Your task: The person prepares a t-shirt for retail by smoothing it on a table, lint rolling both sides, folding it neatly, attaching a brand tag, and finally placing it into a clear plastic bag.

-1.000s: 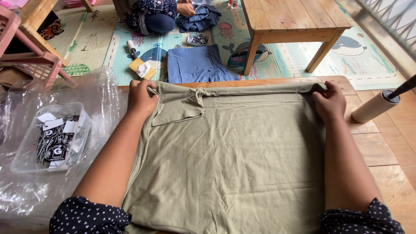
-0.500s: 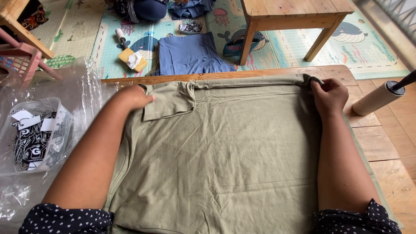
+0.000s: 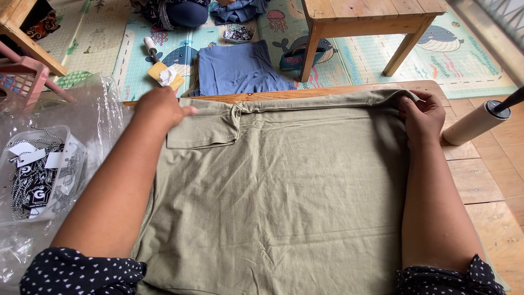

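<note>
Head view shows a low wooden table [image 3: 480, 186] almost covered by an olive-green garment [image 3: 284, 191], lying flat with its far edge rolled along the table's far side. Smoothing looks largely done; only a small flap is turned in at the far left, and any further folds are not yet made. At far right, the right hand [image 3: 421, 116] pinches the garment's corner between curled fingers. At far left, the left hand [image 3: 159, 107] lies on the cloth's edge, fingers together and extended. A clear plastic bag of tags [image 3: 38, 175] sits at the left.
</note>
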